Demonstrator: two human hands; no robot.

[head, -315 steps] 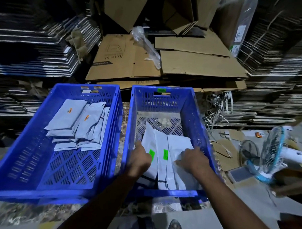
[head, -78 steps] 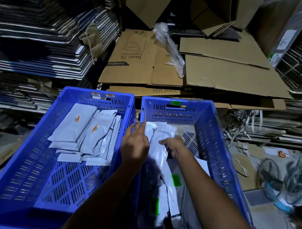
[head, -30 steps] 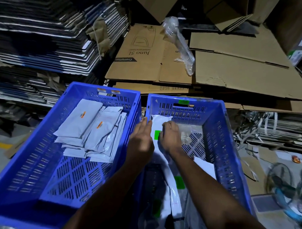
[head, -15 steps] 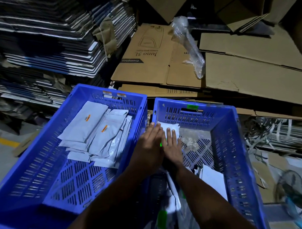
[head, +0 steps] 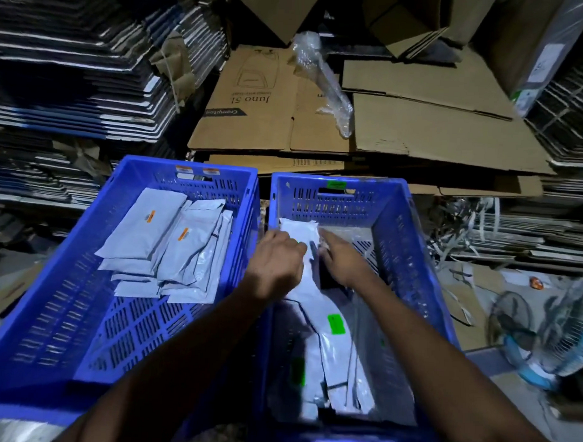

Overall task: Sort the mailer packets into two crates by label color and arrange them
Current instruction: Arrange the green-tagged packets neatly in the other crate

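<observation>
The white mailer packet (head: pixel 299 232) lies flat in the far left corner of the right-hand crate (head: pixel 411 245), its long axis running away from the person toward the crate's far wall, one short end almost against that wall. Both hands are on its near half: the left hand (head: pixel 277 263) covers the packet's left edge, fingers bent over it, and the right hand (head: pixel 340 260) comes in from the right with fingers stretched flat along the other edge. Whether the left fingers actually pinch the packet or only press it, I can't make out in this light. The two hands sit about equally near, one on each long side. I'd guess they're squaring it into the corner. Behind the hands, toward the person, more packets with green labels (head: pixel 335 323) lie loosely overlapped. The left crate (head: pixel 49 311) holds an orange-labelled stack (head: pixel 170 246).
</observation>
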